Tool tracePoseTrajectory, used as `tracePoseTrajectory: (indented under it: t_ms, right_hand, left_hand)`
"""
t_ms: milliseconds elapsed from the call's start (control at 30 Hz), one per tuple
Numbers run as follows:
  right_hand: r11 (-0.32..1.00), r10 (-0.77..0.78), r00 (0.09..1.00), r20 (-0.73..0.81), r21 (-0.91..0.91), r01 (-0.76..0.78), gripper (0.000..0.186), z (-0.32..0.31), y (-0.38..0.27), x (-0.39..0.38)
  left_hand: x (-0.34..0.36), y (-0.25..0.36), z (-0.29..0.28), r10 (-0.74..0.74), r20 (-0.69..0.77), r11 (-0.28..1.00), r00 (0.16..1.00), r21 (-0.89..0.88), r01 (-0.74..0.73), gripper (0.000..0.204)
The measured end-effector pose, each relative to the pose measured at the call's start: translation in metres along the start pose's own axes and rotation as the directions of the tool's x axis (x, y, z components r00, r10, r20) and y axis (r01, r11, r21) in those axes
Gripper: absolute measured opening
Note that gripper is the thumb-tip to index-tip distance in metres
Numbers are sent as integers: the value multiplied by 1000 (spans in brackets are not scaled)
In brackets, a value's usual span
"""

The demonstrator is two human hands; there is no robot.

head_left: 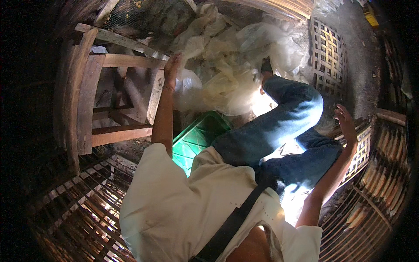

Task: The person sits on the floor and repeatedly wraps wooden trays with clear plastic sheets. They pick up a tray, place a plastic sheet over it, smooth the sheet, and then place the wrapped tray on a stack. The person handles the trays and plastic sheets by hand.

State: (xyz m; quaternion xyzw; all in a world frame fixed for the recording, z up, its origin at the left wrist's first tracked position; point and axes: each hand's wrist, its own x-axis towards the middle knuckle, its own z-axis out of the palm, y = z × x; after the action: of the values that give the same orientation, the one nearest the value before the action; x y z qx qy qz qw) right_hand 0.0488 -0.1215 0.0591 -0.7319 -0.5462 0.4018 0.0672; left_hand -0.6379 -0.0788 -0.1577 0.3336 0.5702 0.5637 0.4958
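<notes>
The left hand (171, 66), upper left of centre, rests on the end of a horizontal rail of a rough wooden frame (114, 61); its fingers curl over the wood, though whether they grip tight I cannot tell. The bare forearm runs down from it to the sleeve of a pale shirt (174, 209) that fills the lower middle of the frame.

The right hand (346, 123), at centre right, is open with fingers spread apart, holding nothing, raised just above a woven bamboo rack (360, 153) near it.

Between the two arms a leg in blue jeans (279, 126) bends across the middle of the picture. A green plastic crate (196, 137) lies just beside the left forearm, partly under the jeans. Just right of the left hand, crumpled clear plastic sheeting (231, 65) is heaped across the upper centre. A flat bamboo lattice panel (329, 56) lies at upper right. A dark strap (235, 222) crosses the shirt at lower centre. Slatted bamboo (83, 209) curves along the lower left.
</notes>
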Motion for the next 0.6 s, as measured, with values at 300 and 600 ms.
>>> tracePoseTrajectory:
  t_ms: [300,600]
  right_hand:
    - [994,-102,995,-12,31,102,49,0,13,8]
    - [990,-137,991,-4,22,137,51,-3,25,14]
  left_hand:
    - [-16,99,23,305,406,538,861,-820,197,71]
    - [14,144,71,174,477,884,861,-460,77,61]
